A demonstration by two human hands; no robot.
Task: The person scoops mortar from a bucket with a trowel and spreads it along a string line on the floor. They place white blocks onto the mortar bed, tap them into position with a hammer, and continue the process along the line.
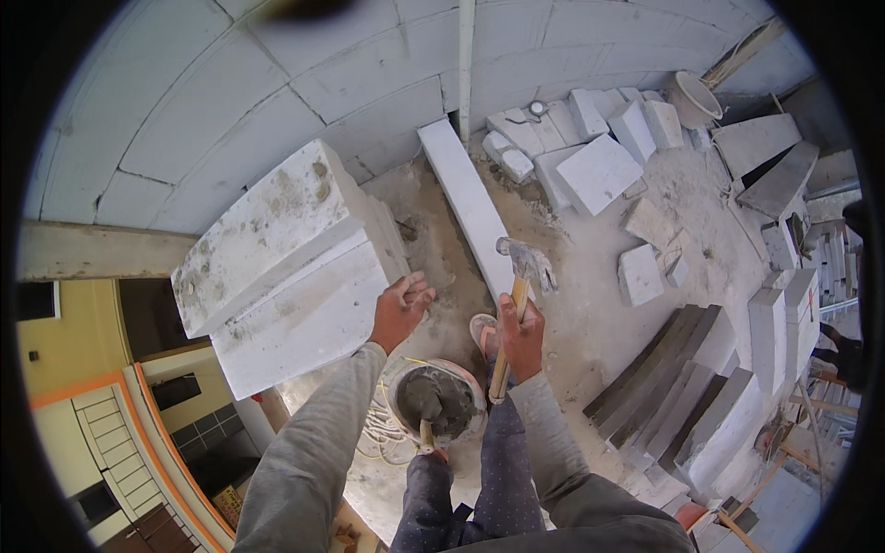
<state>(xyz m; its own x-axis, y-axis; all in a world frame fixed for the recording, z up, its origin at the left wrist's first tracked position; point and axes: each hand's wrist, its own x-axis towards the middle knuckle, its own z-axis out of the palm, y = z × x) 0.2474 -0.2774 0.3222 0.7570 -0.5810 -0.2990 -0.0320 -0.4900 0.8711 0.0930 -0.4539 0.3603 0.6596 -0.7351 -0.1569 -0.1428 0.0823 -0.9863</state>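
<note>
My right hand (523, 338) is wrapped round the wooden handle of a claw hammer (527, 264), its metal head pointing up and away from me. My left hand (403, 309) holds nothing that I can see. Its fingers are loosely bent and slightly apart, beside the near right corner of stacked white blocks (300, 318); whether they touch the block I cannot tell. Below and between my hands stands a bucket (395, 373) of wet grey mortar (441, 398). A trowel (426, 433) rests in it, its handle toward me.
A long white block (468, 207) lies on the dusty floor ahead. Loose blocks (599, 173) and a pale bucket (693, 100) sit along the block wall (369, 120). Stacked slabs (673, 387) stand to my right. Beyond the left edge, a building (92, 350) shows lower down.
</note>
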